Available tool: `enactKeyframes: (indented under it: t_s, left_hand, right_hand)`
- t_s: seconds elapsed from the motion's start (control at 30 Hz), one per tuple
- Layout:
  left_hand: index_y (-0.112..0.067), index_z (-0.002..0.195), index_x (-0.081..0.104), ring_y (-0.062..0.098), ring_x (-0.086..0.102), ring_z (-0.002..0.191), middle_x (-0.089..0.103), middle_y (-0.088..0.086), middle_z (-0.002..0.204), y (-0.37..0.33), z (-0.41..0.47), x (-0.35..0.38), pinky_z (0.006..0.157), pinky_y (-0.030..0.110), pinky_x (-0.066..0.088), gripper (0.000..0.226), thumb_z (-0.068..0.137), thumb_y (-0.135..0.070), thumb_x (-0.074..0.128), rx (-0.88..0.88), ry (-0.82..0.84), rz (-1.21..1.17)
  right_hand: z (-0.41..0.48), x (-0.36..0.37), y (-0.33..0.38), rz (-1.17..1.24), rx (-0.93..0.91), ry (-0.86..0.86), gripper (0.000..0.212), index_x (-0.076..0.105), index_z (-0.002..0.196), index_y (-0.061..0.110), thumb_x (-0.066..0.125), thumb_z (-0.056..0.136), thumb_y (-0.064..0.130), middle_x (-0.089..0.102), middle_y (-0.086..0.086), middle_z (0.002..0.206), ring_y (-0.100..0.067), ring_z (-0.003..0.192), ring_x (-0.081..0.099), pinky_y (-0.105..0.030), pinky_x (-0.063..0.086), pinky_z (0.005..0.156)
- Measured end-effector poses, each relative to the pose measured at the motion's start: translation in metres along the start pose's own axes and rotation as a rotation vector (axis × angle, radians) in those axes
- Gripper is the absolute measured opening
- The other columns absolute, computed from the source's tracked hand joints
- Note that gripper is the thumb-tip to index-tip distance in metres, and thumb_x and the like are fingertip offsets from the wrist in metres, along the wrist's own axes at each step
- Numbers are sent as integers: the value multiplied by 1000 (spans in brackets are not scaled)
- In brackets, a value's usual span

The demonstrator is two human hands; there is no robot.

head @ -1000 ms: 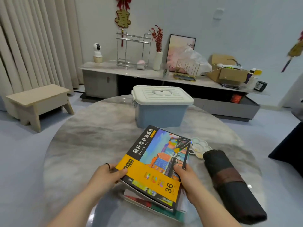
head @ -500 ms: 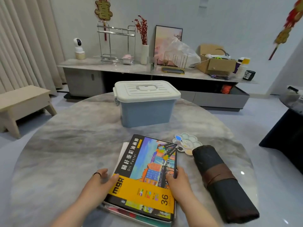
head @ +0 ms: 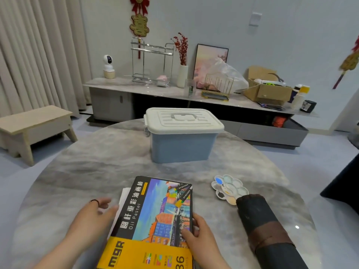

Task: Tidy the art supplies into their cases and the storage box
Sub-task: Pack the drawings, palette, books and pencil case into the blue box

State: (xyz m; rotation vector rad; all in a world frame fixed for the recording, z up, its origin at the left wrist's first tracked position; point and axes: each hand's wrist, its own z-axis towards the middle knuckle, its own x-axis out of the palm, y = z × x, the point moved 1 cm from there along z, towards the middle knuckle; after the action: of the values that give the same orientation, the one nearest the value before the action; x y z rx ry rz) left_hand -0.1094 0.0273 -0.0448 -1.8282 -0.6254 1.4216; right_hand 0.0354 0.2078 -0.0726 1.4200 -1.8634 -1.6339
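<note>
Once tilted up off the marble table (head: 58,181), now laid flat again. Leftmost, left hand (head: 93,216) released, fingers spread and loose, just beside white sheets (head: 123,199) poking from under the oil pastel box (head: 155,216): glossy printed card, flat, rectangular. Behind it, blue plastic storage box (head: 182,146), ribbed white lid shut, so nothing stowed yet. Right hand (head: 202,235) gripping that oil pastel box by its right edge, thumb on the cover. Further right, lobed paint-stained palette (head: 229,188) touching a dark fabric brush roll (head: 262,230), banded in brown.
</note>
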Motion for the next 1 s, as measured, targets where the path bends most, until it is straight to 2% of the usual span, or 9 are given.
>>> enactKeyframes:
  t_s: [0.2, 0.4, 0.47, 0.57, 0.63, 0.7, 0.8, 0.9, 1.0]
  left_hand:
    - [-1, 127, 47, 24, 52, 97, 55, 15, 111, -81, 54, 14, 83, 29, 37, 40, 92, -16, 54, -3, 23, -381]
    - [-5, 138, 33, 31, 50, 122, 47, 16, 134, -156, 112, 51, 95, 39, 41, 57, 96, -44, 37, -166, 225, -679]
    - [-6, 136, 36, 30, 56, 112, 55, 12, 121, -163, 125, 58, 86, 37, 44, 58, 95, -48, 35, -205, 202, -696]
    - [-9, 112, 53, 16, 62, 54, 54, 3, 76, -167, 143, 64, 56, 26, 42, 36, 95, -39, 42, -240, 134, -735]
    - [-11, 84, 52, 6, 51, 27, 50, 1, 67, -166, 152, 62, 44, 21, 39, 25, 96, -30, 42, -245, 94, -718]
    - [-10, 84, 51, 6, 54, 34, 51, 0, 68, -162, 155, 59, 36, 17, 41, 21, 94, -25, 41, -255, 52, -727]
    - [-9, 117, 50, 8, 57, 53, 57, 2, 74, -150, 155, 52, 35, 15, 44, 29, 92, -22, 42, -264, -19, -809]
    - [-6, 126, 47, 1, 56, 32, 62, 9, 101, -127, 148, 28, 31, 9, 39, 37, 94, -24, 44, -250, -76, -779]
    - [-5, 128, 47, 1, 55, 31, 60, 12, 115, -96, 129, -14, 37, 14, 42, 39, 95, -24, 44, -263, -169, -737]
  right_hand:
    - [8, -13, 3, 62, 23, -155, 36, 44, 124, 18, 53, 91, 9, 45, 2, 115, -9, 84, 54, -9, 42, 61]
    - [21, -29, 10, 278, 48, -261, 23, 50, 97, 17, 55, 86, -3, 58, -2, 89, -4, 61, 46, -5, 42, 54]
    - [21, -23, 11, 262, 46, -242, 24, 49, 90, 21, 56, 85, -2, 57, 5, 79, -6, 50, 46, -3, 40, 53]
    - [25, -21, 8, 233, 20, -243, 32, 47, 78, 29, 55, 83, -1, 57, 9, 72, 4, 43, 47, -5, 39, 52]
    - [26, -22, 7, 212, 18, -239, 34, 45, 75, 31, 55, 83, 0, 58, 9, 69, 6, 42, 47, -6, 39, 52]
    - [26, -23, 5, 200, 21, -224, 34, 45, 75, 32, 55, 83, 0, 59, 10, 65, 6, 42, 47, -6, 39, 51]
    - [23, -24, 7, 163, 8, -185, 35, 44, 75, 33, 55, 85, 2, 58, 11, 61, 4, 41, 46, -7, 38, 52]
    - [22, -24, 9, 95, -8, -147, 30, 43, 77, 34, 54, 88, 8, 55, 11, 71, 6, 44, 46, -6, 38, 54]
    - [19, -23, 9, 18, -61, -136, 29, 41, 80, 37, 53, 89, 13, 56, 13, 74, 8, 50, 49, -8, 39, 56]
